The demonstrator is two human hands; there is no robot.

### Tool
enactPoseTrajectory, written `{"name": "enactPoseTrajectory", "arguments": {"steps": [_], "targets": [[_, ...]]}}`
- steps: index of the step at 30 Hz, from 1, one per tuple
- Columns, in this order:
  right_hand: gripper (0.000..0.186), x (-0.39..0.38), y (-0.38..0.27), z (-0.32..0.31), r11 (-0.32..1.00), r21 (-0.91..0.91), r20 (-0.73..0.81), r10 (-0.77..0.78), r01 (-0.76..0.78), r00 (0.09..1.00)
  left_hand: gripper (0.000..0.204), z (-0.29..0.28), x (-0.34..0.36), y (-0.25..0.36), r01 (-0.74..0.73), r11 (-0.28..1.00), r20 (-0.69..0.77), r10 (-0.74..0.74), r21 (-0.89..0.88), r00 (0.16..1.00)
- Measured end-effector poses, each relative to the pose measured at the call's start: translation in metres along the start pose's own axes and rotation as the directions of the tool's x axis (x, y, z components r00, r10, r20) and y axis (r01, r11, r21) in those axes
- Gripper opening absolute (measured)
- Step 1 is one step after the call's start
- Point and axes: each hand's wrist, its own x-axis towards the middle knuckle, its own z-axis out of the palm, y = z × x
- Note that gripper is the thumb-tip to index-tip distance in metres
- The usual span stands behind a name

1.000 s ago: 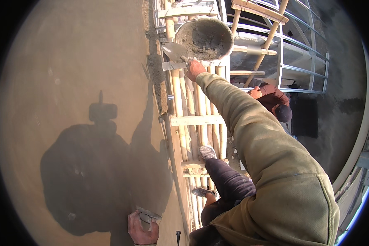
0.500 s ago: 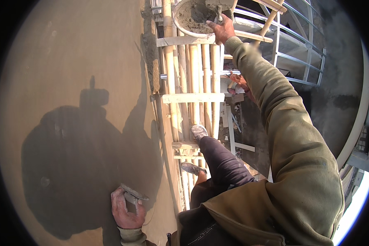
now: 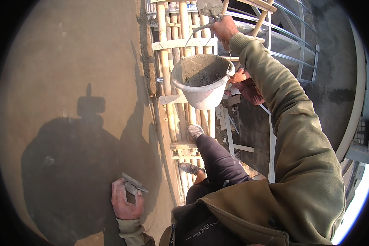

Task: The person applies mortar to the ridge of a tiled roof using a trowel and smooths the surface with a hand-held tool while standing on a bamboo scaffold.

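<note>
1. Left hand (image 3: 125,203), in front of the wall (image 3: 78,61): fingers curled firmly around a float (image 3: 135,183); whether it touches the wall, I cannot tell.
2. Right hand (image 3: 225,29), right of the wall: wrapped around a trowel (image 3: 209,7) and the bucket handle (image 3: 201,28).
3. Bucket (image 3: 204,99): hanging right of the wall, mortar (image 3: 201,78) inside.
</note>
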Motion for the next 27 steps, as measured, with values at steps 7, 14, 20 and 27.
{"name": "enactPoseTrajectory", "arguments": {"steps": [7,14,20,27], "targets": [[0.039,-0.103,0.037,0.044,0.936,-0.063,0.328,-0.309,0.347,0.893,0.049,0.003,-0.001,0.005,0.011,1.0,0.002,-0.011,0.02,1.0],[0.034,-0.123,0.171,0.089,0.909,0.418,0.022,-0.005,-0.005,1.0,0.036,0.041,0.007,-0.012,0.294,0.924,-0.013,-0.306,-0.243,0.952],[0.037,-0.028,0.285,0.097,0.96,0.193,-0.312,0.256,-0.203,0.915,0.03,0.197,0.069,-0.083,0.51,0.34,0.336,-0.456,-0.79,0.824],[0.048,-0.036,0.374,0.066,0.757,0.564,-0.155,0.489,-0.33,0.858,0.062,0.342,0.217,-0.053,0.657,0.236,0.585,-0.309,-0.716,0.75]]}}
